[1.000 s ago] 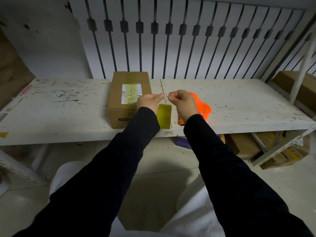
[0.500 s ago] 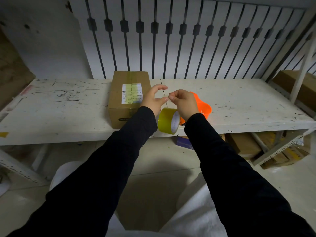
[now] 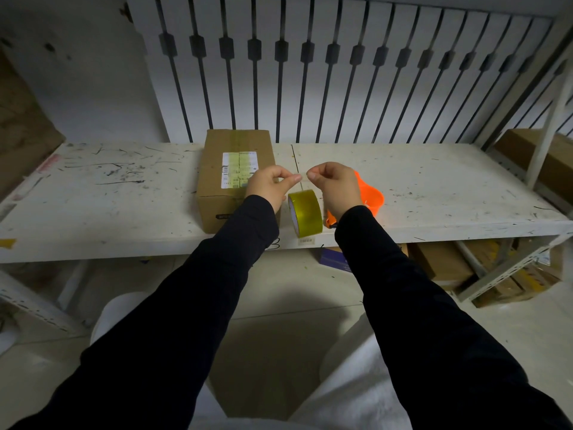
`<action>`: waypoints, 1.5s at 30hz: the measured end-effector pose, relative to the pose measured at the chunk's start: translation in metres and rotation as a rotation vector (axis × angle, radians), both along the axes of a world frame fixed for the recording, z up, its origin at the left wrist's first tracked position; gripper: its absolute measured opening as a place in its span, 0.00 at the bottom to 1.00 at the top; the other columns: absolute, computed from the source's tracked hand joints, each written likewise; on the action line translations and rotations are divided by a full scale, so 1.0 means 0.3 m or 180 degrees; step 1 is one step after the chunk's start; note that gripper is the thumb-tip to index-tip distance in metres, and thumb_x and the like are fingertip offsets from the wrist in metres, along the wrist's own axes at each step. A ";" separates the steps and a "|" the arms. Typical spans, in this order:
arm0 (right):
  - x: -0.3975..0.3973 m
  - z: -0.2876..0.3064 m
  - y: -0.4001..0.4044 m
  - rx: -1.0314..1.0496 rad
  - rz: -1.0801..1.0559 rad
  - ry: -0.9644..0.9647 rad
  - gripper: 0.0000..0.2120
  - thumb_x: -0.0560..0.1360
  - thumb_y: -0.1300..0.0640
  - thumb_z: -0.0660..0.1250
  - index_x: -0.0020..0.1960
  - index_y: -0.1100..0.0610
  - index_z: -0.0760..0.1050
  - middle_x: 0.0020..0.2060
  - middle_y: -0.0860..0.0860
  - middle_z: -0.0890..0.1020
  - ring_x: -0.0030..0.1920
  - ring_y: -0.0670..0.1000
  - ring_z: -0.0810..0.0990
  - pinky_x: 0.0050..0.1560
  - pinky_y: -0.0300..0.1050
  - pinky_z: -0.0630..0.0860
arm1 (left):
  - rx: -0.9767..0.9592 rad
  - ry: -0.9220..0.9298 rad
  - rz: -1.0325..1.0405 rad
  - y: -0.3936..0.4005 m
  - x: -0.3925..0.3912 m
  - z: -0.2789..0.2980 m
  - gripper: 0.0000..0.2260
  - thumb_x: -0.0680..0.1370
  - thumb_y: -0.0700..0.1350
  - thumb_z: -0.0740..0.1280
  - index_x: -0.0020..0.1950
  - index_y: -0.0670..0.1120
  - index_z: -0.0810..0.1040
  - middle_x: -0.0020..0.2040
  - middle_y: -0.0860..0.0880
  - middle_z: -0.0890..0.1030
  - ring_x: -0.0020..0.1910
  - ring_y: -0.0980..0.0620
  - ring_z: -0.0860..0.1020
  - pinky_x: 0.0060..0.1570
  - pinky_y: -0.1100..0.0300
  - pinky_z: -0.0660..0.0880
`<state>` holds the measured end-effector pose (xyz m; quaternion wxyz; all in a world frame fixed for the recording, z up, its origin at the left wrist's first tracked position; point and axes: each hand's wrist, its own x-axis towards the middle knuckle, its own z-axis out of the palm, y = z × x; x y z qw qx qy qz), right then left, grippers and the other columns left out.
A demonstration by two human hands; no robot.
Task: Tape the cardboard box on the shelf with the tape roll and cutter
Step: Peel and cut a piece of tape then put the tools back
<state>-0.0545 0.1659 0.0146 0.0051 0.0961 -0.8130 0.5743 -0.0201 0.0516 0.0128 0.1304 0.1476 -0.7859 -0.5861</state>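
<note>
A brown cardboard box (image 3: 229, 169) with a white label and yellowish tape along its top stands on the white shelf (image 3: 124, 197), left of centre. My left hand (image 3: 269, 183) and my right hand (image 3: 335, 187) are close together just right of the box, each pinching the free end of a tape strip (image 3: 303, 178) between thumb and forefinger. The yellow tape roll (image 3: 305, 214) hangs below that strip between my wrists, at the shelf's front edge. An orange cutter (image 3: 370, 197) lies on the shelf, partly hidden behind my right hand.
A slatted white panel (image 3: 310, 72) closes off the back of the shelf. Brown boxes (image 3: 440, 262) are stored below the shelf at the right, and another box (image 3: 555, 156) sits on a side rack at far right. A blue packet (image 3: 333, 259) lies on the floor.
The hanging roll has swung and turned, so its broad yellow face shows now. My left fingers opened briefly, then pinched the strip end again. My hands are slightly further apart.
</note>
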 end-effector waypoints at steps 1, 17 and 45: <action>0.003 0.003 0.000 -0.0027 0.0014 -0.0015 0.08 0.77 0.60 0.63 0.51 0.62 0.78 0.46 0.53 0.79 0.51 0.52 0.76 0.56 0.47 0.73 | -0.0045 0.0029 -0.0014 0.000 -0.001 -0.001 0.10 0.76 0.44 0.68 0.54 0.40 0.79 0.58 0.41 0.79 0.59 0.43 0.77 0.58 0.51 0.77; -0.008 -0.010 0.005 -0.0078 0.0332 0.0007 0.03 0.74 0.61 0.67 0.42 0.56 0.76 0.36 0.48 0.77 0.43 0.49 0.76 0.48 0.41 0.74 | -0.0124 0.0010 -0.0104 0.005 0.000 0.005 0.10 0.78 0.41 0.64 0.49 0.35 0.81 0.35 0.53 0.77 0.36 0.57 0.73 0.52 0.61 0.68; -0.004 0.017 0.005 -0.0517 -0.0152 -0.0063 0.06 0.77 0.64 0.61 0.43 0.58 0.75 0.36 0.48 0.77 0.36 0.46 0.78 0.40 0.38 0.76 | 0.0454 -0.0793 -0.0731 0.055 0.009 -0.048 0.12 0.77 0.49 0.66 0.54 0.42 0.79 0.48 0.44 0.81 0.52 0.44 0.78 0.48 0.58 0.70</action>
